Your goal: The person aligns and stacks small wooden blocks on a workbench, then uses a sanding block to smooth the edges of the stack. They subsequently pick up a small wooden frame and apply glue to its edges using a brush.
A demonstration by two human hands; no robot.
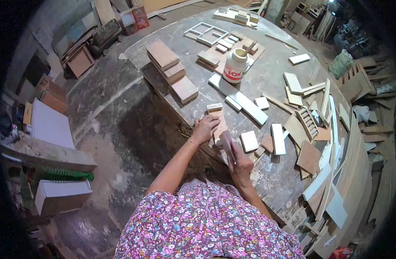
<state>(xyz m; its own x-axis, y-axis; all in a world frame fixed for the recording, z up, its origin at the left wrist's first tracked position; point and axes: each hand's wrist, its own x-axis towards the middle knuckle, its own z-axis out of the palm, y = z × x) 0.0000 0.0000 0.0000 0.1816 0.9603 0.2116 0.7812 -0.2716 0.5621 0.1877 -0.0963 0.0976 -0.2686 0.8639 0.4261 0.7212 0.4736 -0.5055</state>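
At the near table edge, my left hand (205,128) grips a small light-brown wooden piece (218,118) by its left side. A pale layered strip (214,107) stands across its far end. My right hand (241,166) is closed around a flat brownish block (227,144), smeared by motion. This block is against or very near the right edge of the wooden piece; the exact contact is blurred. To the right of my hands lie a square pale block (249,141) and a white-faced strip (278,139). Beyond them lies a long white board (239,99).
A white glue jar (235,67) with a brush (249,48) in it stands farther back. Stacked wooden blocks (163,55) sit along the table's left edge. A white frame (206,33) lies far off. Scrap boards (309,157) crowd the right side of the table (271,187).
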